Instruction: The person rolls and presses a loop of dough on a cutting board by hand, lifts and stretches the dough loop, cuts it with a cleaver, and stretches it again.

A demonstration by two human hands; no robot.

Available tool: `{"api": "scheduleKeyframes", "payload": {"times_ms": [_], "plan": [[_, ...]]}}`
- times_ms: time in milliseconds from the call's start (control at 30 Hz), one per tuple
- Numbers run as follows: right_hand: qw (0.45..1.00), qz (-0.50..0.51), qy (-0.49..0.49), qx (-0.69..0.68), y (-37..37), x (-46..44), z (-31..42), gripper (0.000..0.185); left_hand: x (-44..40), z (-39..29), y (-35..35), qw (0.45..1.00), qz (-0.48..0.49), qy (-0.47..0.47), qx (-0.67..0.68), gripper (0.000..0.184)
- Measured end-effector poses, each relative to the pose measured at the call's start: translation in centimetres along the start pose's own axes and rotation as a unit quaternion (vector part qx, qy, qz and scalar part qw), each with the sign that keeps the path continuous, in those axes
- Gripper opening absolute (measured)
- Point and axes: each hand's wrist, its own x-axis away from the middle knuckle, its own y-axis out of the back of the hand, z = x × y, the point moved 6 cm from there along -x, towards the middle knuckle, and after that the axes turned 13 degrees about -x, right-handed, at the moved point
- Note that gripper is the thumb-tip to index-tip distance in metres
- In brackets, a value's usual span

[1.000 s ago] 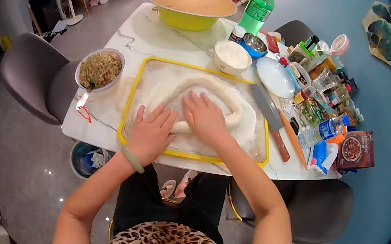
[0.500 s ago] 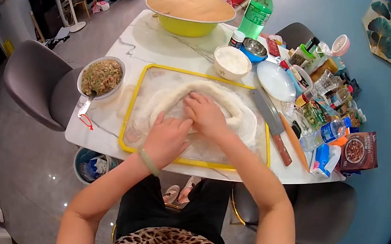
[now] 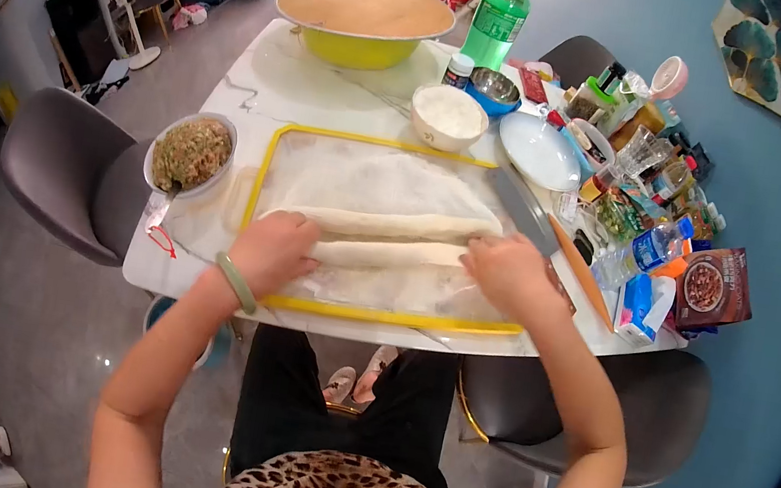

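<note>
Two long rolls of dough (image 3: 404, 224) lay side by side, running left to right on a clear mat (image 3: 390, 318) with a yellow border, in the near part of the white table (image 3: 196, 260). The left hand (image 3: 274, 249), below a pale green bracelet (image 3: 236, 282), rested at the left ends with its fingers bent, and the right hand (image 3: 514, 275) was at the right ends, its fingers curled in against the dough. The backs of the hands hid the undersides, so whether either one was pinching the dough could not be told. Flour (image 3: 400, 183) was spread over the mat on the far side of the rolls. A knife (image 3: 525, 212) lay slanted along the mat's right edge, its handle partly behind the right forearm, and a rolling pin (image 3: 587, 282) lay just to the right of it. To the left of the mat stood a bowl (image 3: 224, 181) of filling (image 3: 192, 150), with a spoon (image 3: 157, 209) leaning in it. Beyond the mat, from left to right, were a large yellow basin (image 3: 359, 50), a white bowl (image 3: 446, 141) of flour and a pale plate (image 3: 537, 153). A green bottle (image 3: 497, 23) stood upright near the far end. Along the right side were a water bottle (image 3: 647, 250), a tissue pack (image 3: 642, 307) and a brown box (image 3: 712, 289).
</note>
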Motion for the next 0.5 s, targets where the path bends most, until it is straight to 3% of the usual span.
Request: {"api": "scheduleKeyframes", "payload": {"times_ms": [100, 167, 300, 367, 400, 433, 500], "plan": [[0.993, -0.091, 0.064, -0.042, -0.4, -1.9, 3.9, 0.018, -0.9, -4.0, 0.8, 0.998, -0.064, -0.017, 0.022, 0.027], [0.988, -0.094, 0.013, -0.124, -1.9, -5.1, 5.0, 0.011, -3.4, -5.9, -1.1, 0.997, -0.02, 0.011, 0.074, 0.028], [0.972, -0.183, -0.008, -0.148, -1.6, -9.8, 4.6, 0.012, -8.5, -6.0, -4.5, 0.996, 0.021, 0.081, 0.03, 0.03], [0.967, -0.204, -0.016, -0.155, -2.1, -9.7, 4.1, 0.016, -8.6, -5.4, -4.3, 0.979, -0.128, 0.157, -0.02, 0.025], [0.957, -0.234, 0.036, -0.166, -2.2, -9.1, 4.5, 0.02, -8.3, -5.6, -5.2, 0.975, -0.157, 0.155, -0.023, 0.027], [0.944, -0.262, 0.088, -0.178, -2.3, -8.1, 5.0, 0.024, -7.2, -6.3, -4.1, 0.976, -0.149, 0.156, -0.02, 0.027], [0.947, -0.231, 0.119, -0.191, -2.9, -5.4, 5.2, 0.028, -5.3, -7.7, -3.1, 0.995, -0.005, 0.095, 0.007, 0.034]]}}
